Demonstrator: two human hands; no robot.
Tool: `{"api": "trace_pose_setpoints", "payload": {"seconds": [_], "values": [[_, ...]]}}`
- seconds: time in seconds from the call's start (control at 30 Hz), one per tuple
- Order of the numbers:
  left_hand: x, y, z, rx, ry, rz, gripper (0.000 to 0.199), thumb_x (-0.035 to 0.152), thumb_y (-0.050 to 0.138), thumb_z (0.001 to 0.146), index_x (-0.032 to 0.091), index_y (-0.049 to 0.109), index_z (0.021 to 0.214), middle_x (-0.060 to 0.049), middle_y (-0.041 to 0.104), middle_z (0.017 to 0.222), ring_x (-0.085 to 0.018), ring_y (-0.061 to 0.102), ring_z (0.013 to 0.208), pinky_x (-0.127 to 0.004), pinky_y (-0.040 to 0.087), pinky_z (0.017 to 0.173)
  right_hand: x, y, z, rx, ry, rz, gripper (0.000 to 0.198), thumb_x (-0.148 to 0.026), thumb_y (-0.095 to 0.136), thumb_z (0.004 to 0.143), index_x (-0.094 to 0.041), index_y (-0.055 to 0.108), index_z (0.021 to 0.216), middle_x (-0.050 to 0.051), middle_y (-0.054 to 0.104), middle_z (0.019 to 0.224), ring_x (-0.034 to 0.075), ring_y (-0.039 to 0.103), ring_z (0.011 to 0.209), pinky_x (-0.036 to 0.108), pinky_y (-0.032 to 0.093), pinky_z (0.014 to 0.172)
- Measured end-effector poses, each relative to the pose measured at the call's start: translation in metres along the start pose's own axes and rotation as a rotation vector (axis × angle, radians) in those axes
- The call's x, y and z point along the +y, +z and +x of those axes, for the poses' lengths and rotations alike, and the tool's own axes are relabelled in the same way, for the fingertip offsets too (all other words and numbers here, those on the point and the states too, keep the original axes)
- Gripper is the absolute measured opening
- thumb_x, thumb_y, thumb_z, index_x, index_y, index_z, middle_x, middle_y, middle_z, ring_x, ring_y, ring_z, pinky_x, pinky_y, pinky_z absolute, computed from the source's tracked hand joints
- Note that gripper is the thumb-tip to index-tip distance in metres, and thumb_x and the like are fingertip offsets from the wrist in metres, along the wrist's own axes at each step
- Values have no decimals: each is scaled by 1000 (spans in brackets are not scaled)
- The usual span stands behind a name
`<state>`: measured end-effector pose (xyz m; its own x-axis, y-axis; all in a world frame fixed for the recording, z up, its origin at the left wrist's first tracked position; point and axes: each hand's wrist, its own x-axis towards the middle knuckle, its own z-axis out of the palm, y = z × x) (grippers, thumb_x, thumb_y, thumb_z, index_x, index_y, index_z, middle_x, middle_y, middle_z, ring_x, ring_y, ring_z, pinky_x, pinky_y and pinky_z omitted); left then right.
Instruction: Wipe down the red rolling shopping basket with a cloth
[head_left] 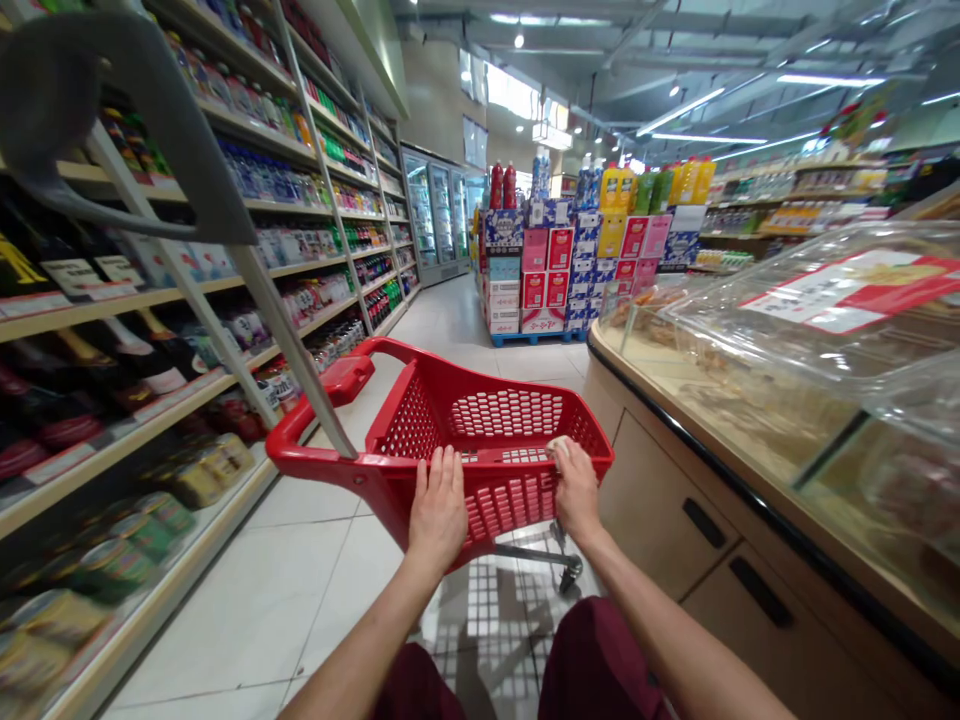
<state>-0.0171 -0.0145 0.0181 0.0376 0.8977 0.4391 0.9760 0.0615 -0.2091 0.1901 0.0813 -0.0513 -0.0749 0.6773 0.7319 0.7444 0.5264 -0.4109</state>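
Note:
A red plastic shopping cart [517,500] with perforated walls stands right in front of me. My left hand [439,510] lies flat against its near side, fingers straight and the tips at the rim. Farther right along the same rim, my right hand [576,500] is closed round a crumpled off-white cloth [556,446]. Part of the cloth is hidden by the fingers. The basket's visible inside holds nothing I can make out. A metal pole [292,360] rises from the cart's left end to a grey loop handle [202,160].
Shelves of bottles and cans [277,210] line the left side. On the right is a wooden counter [660,490] with clear plastic food boxes [825,290]. Stacked drink cartons [547,270] stand on a blue pallet [529,340] ahead, with glass-door fridges [439,210] behind.

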Motion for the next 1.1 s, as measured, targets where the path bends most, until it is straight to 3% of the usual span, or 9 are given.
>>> {"api": "trace_pose_setpoints", "payload": {"seconds": [0.1,0.17,0.33,0.47,0.53,0.67,0.73,0.93,1.1], "values": [[0,-2,1,-5,18,-5,57,22,39,74,3,33,128,-15,33,136,-26,23,128,-44,14,106,-22,4,-2,-120,-146,74,49,-4,34,77,-22,47,121,4,42,131,15,32,124,38,29,103],[-2,-2,1,-8,22,-10,57,21,39,74,3,32,128,-15,34,136,-26,23,128,-43,14,106,-16,-1,-1,-135,-172,96,48,-4,33,78,-22,47,121,5,40,133,17,31,125,40,30,102],[2,0,1,-10,-2,-7,56,20,39,74,2,34,127,-16,33,136,-27,22,128,-44,13,107,10,-10,2,19,-22,25,50,-1,28,75,-14,48,120,13,42,130,21,28,125,50,28,100],[5,-1,1,-13,-7,-3,58,20,42,72,0,33,127,-18,35,135,-28,22,128,-45,12,107,-9,0,-5,-77,-117,61,52,-2,31,76,-21,47,121,4,41,132,16,30,125,40,29,103],[5,-2,0,-21,6,-7,59,20,42,72,1,32,128,-17,33,135,-28,22,128,-45,13,107,-6,-3,-5,-101,-137,75,52,-2,31,76,-22,47,121,4,40,133,16,31,125,40,29,103],[9,-2,0,-34,5,1,57,21,40,73,1,34,127,-18,33,135,-29,22,128,-46,13,107,25,-14,-1,45,17,11,51,-3,31,73,-16,49,119,11,41,131,22,29,125,47,28,101],[12,-2,0,-30,-13,11,57,20,40,73,1,35,126,-18,33,135,-29,22,128,-47,12,106,26,-13,-3,78,54,-9,51,-3,31,73,-16,50,117,10,41,130,21,29,124,45,28,102],[14,0,-1,-23,9,-2,60,21,43,71,1,33,127,-18,31,136,-29,21,128,-46,12,107,7,-5,-7,-84,-124,63,49,-6,31,77,-21,47,121,5,39,133,18,29,125,41,29,103],[18,0,-1,-11,-3,-7,60,22,43,72,1,34,127,-19,31,136,-30,20,128,-47,12,106,27,-15,-3,81,40,5,51,-3,30,74,-16,48,120,10,41,131,21,29,125,46,27,103]]}}
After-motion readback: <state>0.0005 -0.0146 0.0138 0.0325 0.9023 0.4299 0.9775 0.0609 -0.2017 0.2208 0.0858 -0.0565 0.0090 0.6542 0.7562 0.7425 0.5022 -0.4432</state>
